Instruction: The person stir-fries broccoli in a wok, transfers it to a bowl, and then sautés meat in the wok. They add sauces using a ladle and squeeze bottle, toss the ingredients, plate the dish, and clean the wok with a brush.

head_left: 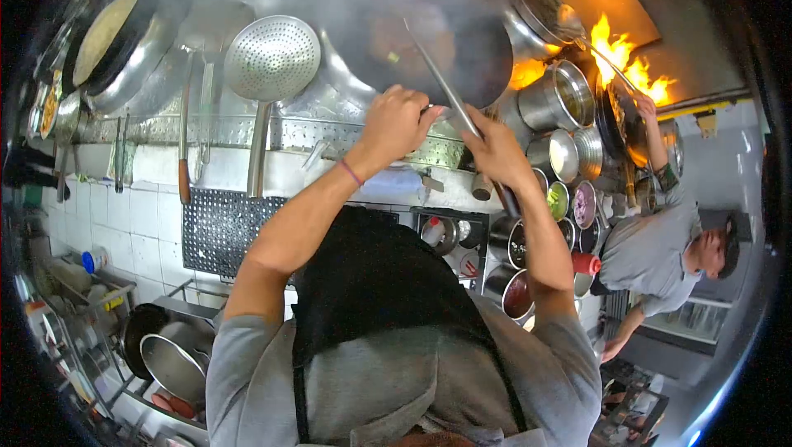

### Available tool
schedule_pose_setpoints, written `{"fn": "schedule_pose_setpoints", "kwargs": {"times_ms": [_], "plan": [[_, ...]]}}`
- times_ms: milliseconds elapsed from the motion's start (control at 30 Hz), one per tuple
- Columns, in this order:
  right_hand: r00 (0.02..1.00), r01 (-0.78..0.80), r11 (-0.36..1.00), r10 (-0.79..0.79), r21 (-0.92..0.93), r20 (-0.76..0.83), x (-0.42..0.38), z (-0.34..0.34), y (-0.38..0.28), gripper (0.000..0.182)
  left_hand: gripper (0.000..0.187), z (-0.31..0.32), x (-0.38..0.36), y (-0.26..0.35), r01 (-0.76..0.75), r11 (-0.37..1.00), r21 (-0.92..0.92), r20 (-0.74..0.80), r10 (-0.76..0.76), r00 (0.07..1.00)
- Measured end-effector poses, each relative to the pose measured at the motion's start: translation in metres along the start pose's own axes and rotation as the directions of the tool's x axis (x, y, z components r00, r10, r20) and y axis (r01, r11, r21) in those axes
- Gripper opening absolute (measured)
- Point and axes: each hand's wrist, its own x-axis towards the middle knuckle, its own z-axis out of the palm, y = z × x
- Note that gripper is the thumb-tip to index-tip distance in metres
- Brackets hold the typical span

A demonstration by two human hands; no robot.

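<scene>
Smoke hangs over a large dark wok (483,59) in front of me, with a small pale bit of food (393,57) inside. My left hand (394,127) is closed at the wok's near rim, where a short metal piece shows by the thumb. In my right hand (499,151) is a long-handled cooking utensil (441,80), slanting into the wok; its dark handle end points back toward me. Smoke hides the shape of its far end. A perforated skimmer (272,59) lies left of the wok, handle toward me.
Flames (623,59) rise at the right, where a co-worker (668,253) reaches toward another wok. Metal pots (557,99) and ingredient containers (558,199) line my right side. Another wok (144,42) stands at left. Below it are a black perforated mat (223,232) and a pot (173,364).
</scene>
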Motion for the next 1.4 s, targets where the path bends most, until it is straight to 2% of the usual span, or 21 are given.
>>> {"fn": "schedule_pose_setpoints", "kwargs": {"times_ms": [33,100,133,233,367,433,567,633,733,800,867,933,967,1067,1100,1133,1200,1233,1300,1333,1400], "plan": [[0.995,-0.078,0.997,0.077,0.026,0.064,-0.015,-0.008,-0.003,0.046,0.030,0.002,0.004,-0.006,-0.020,1.000,-0.004,0.001,0.020,1.000],[0.987,0.148,0.974,-0.157,-0.170,-0.041,-0.039,-0.016,0.033,0.054,0.030,0.010,0.013,-0.022,-0.022,0.999,0.024,-0.034,0.023,0.999],[0.987,0.149,0.974,-0.158,-0.171,-0.039,-0.041,-0.022,0.040,0.054,0.030,0.008,0.015,-0.021,-0.032,0.999,0.041,-0.055,0.034,0.998],[0.988,-0.098,0.904,0.038,-0.416,-0.150,-0.039,-0.036,0.038,0.053,0.029,0.000,0.003,0.006,-0.036,0.999,0.036,-0.034,0.037,0.999],[0.950,-0.279,0.882,0.195,-0.379,-0.246,-0.020,-0.001,0.009,0.051,0.030,0.002,-0.009,0.010,-0.029,0.999,0.036,0.013,0.028,1.000],[0.967,-0.158,0.915,0.067,-0.371,-0.246,-0.018,0.011,0.018,0.052,0.029,0.012,-0.002,-0.007,-0.065,0.996,0.068,0.007,0.064,0.998],[0.989,-0.080,0.947,0.036,-0.312,-0.143,-0.058,-0.023,0.023,0.050,0.029,0.012,0.008,-0.016,-0.074,0.995,0.067,-0.044,0.077,0.996],[0.974,-0.208,0.951,0.181,-0.230,-0.135,-0.069,-0.041,0.022,0.049,0.030,0.008,0.008,-0.002,-0.035,0.997,0.065,-0.077,0.040,0.996],[0.950,-0.239,0.940,0.174,-0.244,-0.259,-0.062,-0.033,0.053,0.046,0.032,0.001,0.002,0.011,0.014,0.998,0.054,-0.020,-0.013,1.000],[0.928,-0.303,0.937,0.249,-0.174,-0.279,-0.041,-0.011,0.047,0.044,0.032,0.011,0.005,-0.005,-0.033,0.998,0.045,-0.021,0.034,0.999],[0.847,-0.348,0.911,0.406,0.220,-0.344,-0.018,0.013,0.047,0.048,0.033,0.018,0.009,-0.013,-0.011,0.999,0.040,-0.047,0.013,0.999],[0.817,-0.138,0.988,0.075,-0.067,-0.571,0.011,0.041,0.078,0.047,0.032,0.010,0.003,0.003,0.007,1.000,0.025,-0.013,-0.007,1.000],[0.841,-0.265,0.964,0.215,-0.032,-0.497,0.016,0.040,0.052,0.044,0.032,0.008,0.000,0.008,0.038,0.999,0.009,0.031,-0.038,0.999],[0.915,-0.192,0.968,0.236,0.162,-0.326,0.027,0.039,0.038,0.042,0.031,0.018,0.007,0.000,0.005,1.000,0.029,-0.003,-0.005,1.000],[0.875,-0.443,0.816,0.483,0.371,-0.020,0.020,0.014,0.003,0.046,0.031,0.023,0.012,-0.005,-0.008,1.000,0.024,-0.069,0.010,0.998],[0.879,-0.440,0.820,0.477,0.366,-0.014,0.014,0.020,0.012,0.046,0.031,0.022,0.009,-0.006,-0.001,1.000,0.029,-0.076,0.003,0.997],[0.946,-0.098,0.978,0.149,0.184,-0.288,0.003,0.029,0.039,0.046,0.031,0.018,0.016,-0.008,-0.014,1.000,0.004,-0.075,0.015,0.997],[0.951,-0.084,0.980,0.134,0.183,-0.280,-0.002,0.026,0.040,0.046,0.030,0.011,0.015,-0.001,0.015,1.000,-0.001,-0.069,-0.015,0.998],[0.880,0.091,0.945,0.071,0.314,-0.469,-0.024,0.026,0.034,0.045,0.030,0.009,0.019,-0.001,0.034,0.999,0.022,-0.045,-0.033,0.998],[0.890,0.010,0.917,0.174,0.398,-0.422,-0.034,0.016,0.015,0.050,0.030,0.009,0.019,-0.004,0.037,0.999,0.033,-0.021,-0.037,0.999],[0.862,0.065,0.911,0.154,0.407,-0.483,-0.037,0.033,0.046,0.052,0.032,0.022,0.024,-0.025,0.021,0.996,0.088,-0.016,-0.020,1.000]]}}
